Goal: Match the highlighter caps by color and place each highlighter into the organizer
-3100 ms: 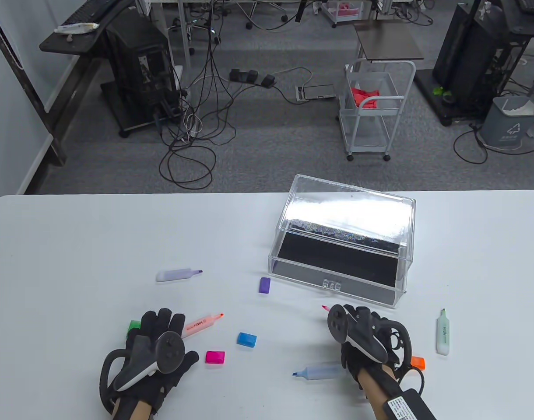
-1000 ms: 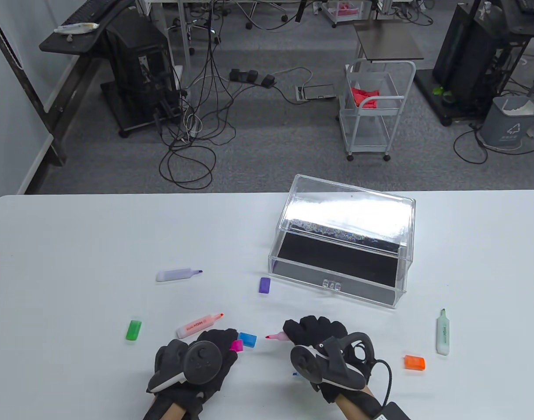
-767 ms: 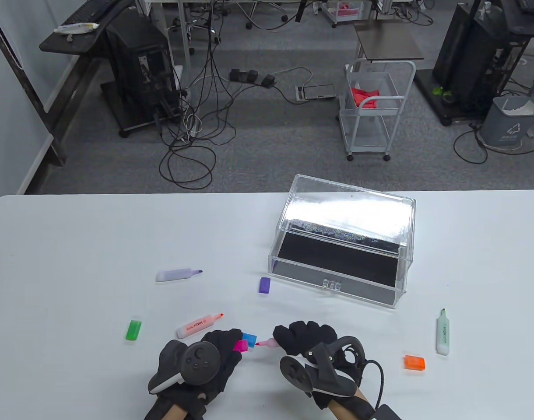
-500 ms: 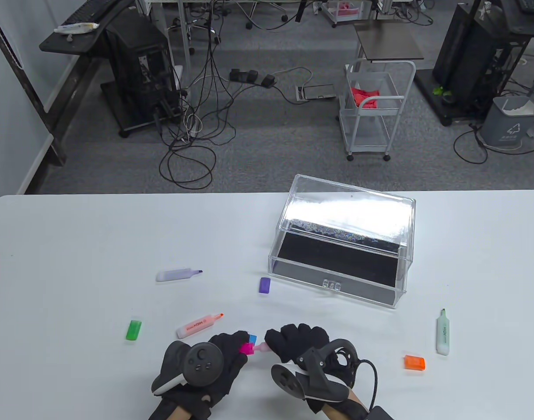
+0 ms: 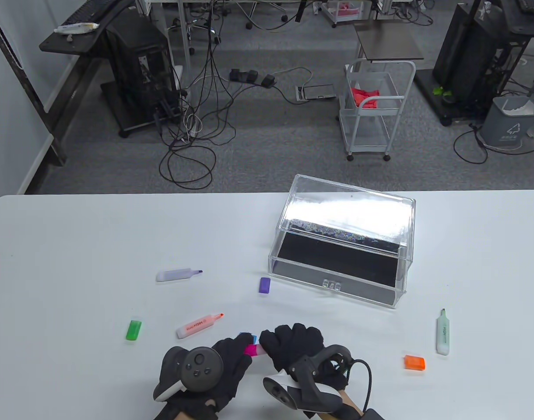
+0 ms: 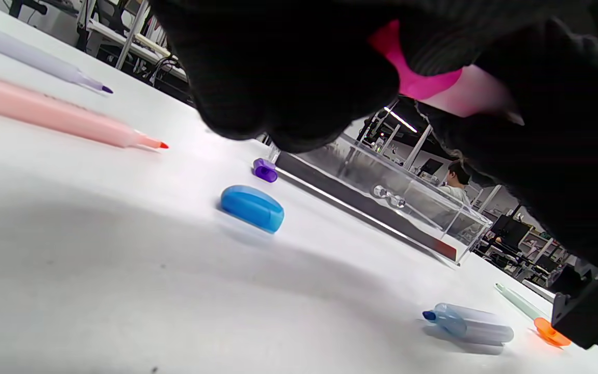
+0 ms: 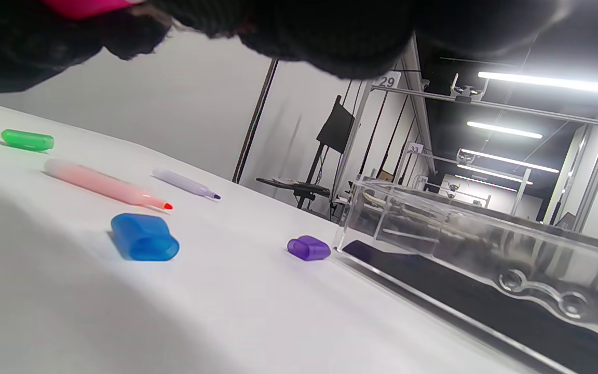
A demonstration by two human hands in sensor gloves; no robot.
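While the white desk point(image 5: 74, 245) carries a clear organizer point(image 5: 343, 245) with only its dark liner showing, the left hand point(image 5: 214, 367) pinches a pink cap point(image 5: 251, 350) against the pink highlighter point(image 6: 478, 96) clenched in the right hand point(image 5: 295, 345); only the left wrist view shows a blue highlighter point(image 6: 470, 324) lying behind them.
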